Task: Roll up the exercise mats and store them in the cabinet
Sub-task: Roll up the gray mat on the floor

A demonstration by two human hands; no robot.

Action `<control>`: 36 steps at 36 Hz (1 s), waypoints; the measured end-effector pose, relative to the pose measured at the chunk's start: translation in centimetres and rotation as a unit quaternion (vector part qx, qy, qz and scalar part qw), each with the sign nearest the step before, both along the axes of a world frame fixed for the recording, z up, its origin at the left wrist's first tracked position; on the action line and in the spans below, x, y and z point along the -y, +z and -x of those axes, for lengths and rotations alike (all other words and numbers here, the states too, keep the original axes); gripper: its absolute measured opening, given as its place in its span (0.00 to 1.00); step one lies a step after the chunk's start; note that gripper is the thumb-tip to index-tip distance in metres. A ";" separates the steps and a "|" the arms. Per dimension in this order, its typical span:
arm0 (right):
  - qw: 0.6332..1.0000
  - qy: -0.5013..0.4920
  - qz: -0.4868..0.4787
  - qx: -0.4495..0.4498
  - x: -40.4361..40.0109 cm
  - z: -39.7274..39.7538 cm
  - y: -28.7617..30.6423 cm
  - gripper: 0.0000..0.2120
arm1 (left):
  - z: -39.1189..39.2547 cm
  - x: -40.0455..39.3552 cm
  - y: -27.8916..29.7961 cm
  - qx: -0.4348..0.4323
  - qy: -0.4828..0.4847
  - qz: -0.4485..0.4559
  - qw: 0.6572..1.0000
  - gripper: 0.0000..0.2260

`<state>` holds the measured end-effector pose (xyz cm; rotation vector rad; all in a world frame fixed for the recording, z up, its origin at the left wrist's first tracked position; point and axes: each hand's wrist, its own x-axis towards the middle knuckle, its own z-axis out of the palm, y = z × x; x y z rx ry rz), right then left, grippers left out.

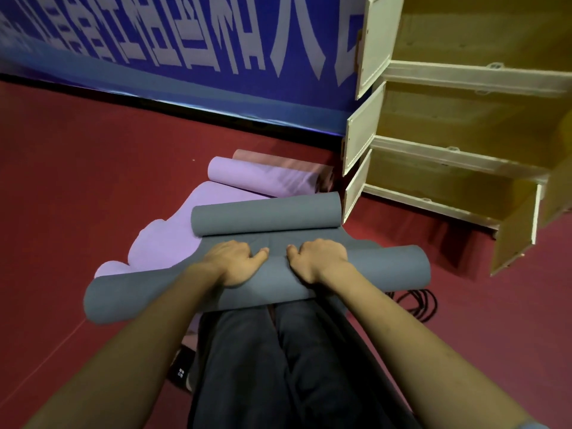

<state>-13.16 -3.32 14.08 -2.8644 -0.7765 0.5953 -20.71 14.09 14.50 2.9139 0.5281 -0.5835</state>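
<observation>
Both hands, left and right, curl over and grasp the grey mat roll on the floor. Its long axis runs left to right, right end near the open cabinet. Rolled lilac mat lies beyond; bare floor lies left.

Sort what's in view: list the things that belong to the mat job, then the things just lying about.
Belongs to the job:
- grey mat, being rolled under the left hand and right hand
- second grey roll
- purple mat, partly unrolled
- purple roll
- pink roll
- open cabinet

Just lying about:
- black cable on the red floor
- blue banner
</observation>
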 end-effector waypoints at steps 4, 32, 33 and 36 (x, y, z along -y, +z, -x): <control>0.999 0.023 0.041 -0.020 0.6 0.6 0.7 0.31 | 0.9 0.4 0.1 -0.057 0.036 0.052 0.996 0.34; 0.981 0.028 -0.047 0.189 8.3 8.1 -1.3 0.30 | 6.2 3.3 -0.7 -0.004 0.006 0.096 0.995 0.33; 0.979 0.030 -0.045 0.195 8.5 8.0 -1.4 0.30 | 6.1 3.2 -0.9 0.012 0.004 0.098 0.995 0.32; 0.976 0.034 -0.046 0.208 8.8 8.1 -1.3 0.30 | 5.9 2.9 -1.5 0.055 0.000 0.095 0.994 0.32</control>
